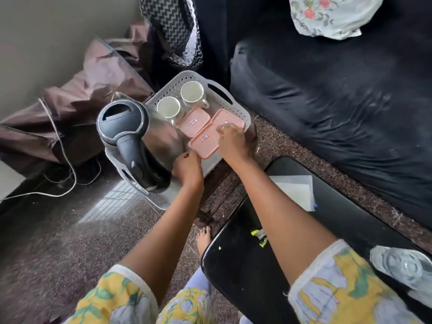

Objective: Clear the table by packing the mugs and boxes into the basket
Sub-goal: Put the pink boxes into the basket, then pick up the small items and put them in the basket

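Two mugs and three pink boxes already sit inside the white perforated basket (236, 113), which rests on a small dark wooden stand on the floor, suggesting the packing is nearly done. An electric kettle (138, 139) fills the basket's near-left end. The black surface (350, 206), right of the basket, carries only paper, a clip and a glass dish, with no mugs or boxes visible. The basket's long axis runs from its near-left handle to its far-right handle. The nearest box (204, 142) lies flat, its long axis crossing the basket's toward the far edge. Both mugs, one (168, 108) beside the kettle, one (192, 93) farther back, stand mouth-up. The right hand (233, 142) rests curled fingers on two box lids; the left hand (187, 168) is closed at the basket's near edge, its grasp unclear.
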